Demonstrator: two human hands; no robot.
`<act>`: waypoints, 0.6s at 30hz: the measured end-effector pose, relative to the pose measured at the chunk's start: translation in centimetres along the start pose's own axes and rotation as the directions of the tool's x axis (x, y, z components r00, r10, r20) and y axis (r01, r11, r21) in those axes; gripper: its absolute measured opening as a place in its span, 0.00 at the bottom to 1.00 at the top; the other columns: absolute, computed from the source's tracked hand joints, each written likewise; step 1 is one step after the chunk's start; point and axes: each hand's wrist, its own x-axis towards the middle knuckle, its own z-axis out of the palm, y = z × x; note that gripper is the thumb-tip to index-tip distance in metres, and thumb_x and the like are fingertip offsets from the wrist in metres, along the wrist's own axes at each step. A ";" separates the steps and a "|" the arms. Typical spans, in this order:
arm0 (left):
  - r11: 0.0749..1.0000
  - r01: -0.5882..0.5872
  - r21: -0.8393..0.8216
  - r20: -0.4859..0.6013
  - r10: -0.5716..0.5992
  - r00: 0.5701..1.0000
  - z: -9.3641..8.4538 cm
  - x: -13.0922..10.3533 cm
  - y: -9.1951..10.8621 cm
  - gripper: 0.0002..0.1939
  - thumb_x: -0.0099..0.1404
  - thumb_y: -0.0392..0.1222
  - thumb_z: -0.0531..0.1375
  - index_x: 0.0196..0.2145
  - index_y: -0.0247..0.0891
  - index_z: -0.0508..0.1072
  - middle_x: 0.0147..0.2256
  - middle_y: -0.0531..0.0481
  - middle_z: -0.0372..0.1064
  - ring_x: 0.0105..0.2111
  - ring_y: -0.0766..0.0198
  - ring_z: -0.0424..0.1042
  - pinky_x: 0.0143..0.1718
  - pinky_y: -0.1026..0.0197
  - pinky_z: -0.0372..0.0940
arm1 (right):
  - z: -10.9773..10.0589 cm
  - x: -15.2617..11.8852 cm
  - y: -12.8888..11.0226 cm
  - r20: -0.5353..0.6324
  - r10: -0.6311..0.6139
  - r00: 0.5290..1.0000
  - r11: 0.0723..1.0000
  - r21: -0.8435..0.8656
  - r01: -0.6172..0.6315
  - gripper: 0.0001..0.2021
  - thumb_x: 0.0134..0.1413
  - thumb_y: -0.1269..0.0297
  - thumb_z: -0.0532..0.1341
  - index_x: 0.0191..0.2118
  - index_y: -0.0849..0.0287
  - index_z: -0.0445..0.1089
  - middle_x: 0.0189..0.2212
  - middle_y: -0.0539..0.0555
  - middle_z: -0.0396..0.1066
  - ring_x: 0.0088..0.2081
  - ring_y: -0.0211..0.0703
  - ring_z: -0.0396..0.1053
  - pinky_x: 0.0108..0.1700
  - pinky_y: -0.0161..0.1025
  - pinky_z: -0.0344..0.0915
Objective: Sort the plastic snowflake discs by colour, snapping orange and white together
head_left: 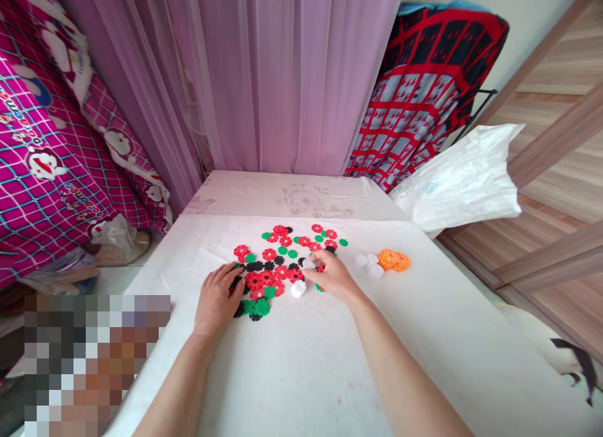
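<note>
Many flat notched plastic discs, like snowflake building pieces, lie loose on the white-covered table (301, 361). Red discs (266, 278) fill the middle, mixed with green discs (262, 306) and black discs (255, 265). My left hand (217, 299) rests at the left edge of this spread, fingers apart over some black and red pieces, which it partly hides. At the right side, my right hand (333, 279) has thumb and forefinger closed around a white disc (308, 264). Another white disc (298, 289) lies just below its fingers.
Right of the spread sit a cluster of white discs (370, 265) and a pile of orange discs (394, 260). A white plastic bag (464, 179) stands by the table's right edge. Purple curtains (282, 79) hang behind; a pink patterned cloth (70, 129) hangs at left.
</note>
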 end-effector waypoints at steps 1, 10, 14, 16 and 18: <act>1.000 -0.002 -0.001 -0.003 0.002 1.000 0.0 0.0 0.0 0.21 0.69 0.52 0.52 0.49 0.42 0.77 0.55 0.44 0.73 0.56 0.49 0.70 0.59 0.43 0.63 | 0.1 -1.1 0.3 0.020 -0.009 1.000 0.999 0.041 0.008 0.13 0.43 0.60 0.67 0.38 0.53 0.69 0.39 0.49 0.73 0.42 0.43 0.71 0.45 0.39 0.66; 1.000 -0.018 0.000 -0.008 0.018 1.000 -0.1 0.0 0.0 0.21 0.69 0.52 0.51 0.49 0.42 0.77 0.55 0.43 0.73 0.56 0.49 0.70 0.58 0.42 0.64 | 0.4 -3.6 -1.1 0.110 -0.029 0.993 1.000 0.007 0.029 0.13 0.41 0.63 0.67 0.36 0.54 0.69 0.37 0.48 0.72 0.38 0.42 0.70 0.44 0.40 0.64; 1.000 -0.017 -0.001 0.002 0.017 1.000 -0.1 0.0 0.0 0.21 0.69 0.52 0.51 0.49 0.41 0.77 0.55 0.43 0.73 0.56 0.48 0.70 0.59 0.41 0.63 | 0.4 -3.8 -1.5 0.117 -0.014 0.993 0.999 -0.028 0.017 0.12 0.41 0.64 0.67 0.35 0.53 0.69 0.36 0.48 0.72 0.37 0.41 0.70 0.44 0.39 0.64; 1.000 -0.015 -0.003 0.007 0.015 1.000 -0.2 0.0 0.0 0.21 0.70 0.52 0.51 0.49 0.40 0.77 0.55 0.42 0.73 0.56 0.48 0.69 0.59 0.41 0.63 | 0.5 -3.8 -1.5 0.117 -0.009 0.993 0.999 -0.038 0.013 0.12 0.41 0.64 0.67 0.36 0.54 0.69 0.36 0.48 0.73 0.38 0.41 0.71 0.44 0.39 0.64; 1.000 -0.013 -0.004 0.008 0.013 1.000 -0.2 0.0 0.1 0.22 0.70 0.53 0.51 0.49 0.40 0.77 0.55 0.42 0.73 0.56 0.48 0.69 0.59 0.41 0.63 | 0.6 -3.8 -1.3 0.118 -0.017 0.993 0.999 -0.043 0.022 0.12 0.41 0.64 0.67 0.36 0.54 0.69 0.37 0.49 0.73 0.38 0.42 0.71 0.44 0.39 0.65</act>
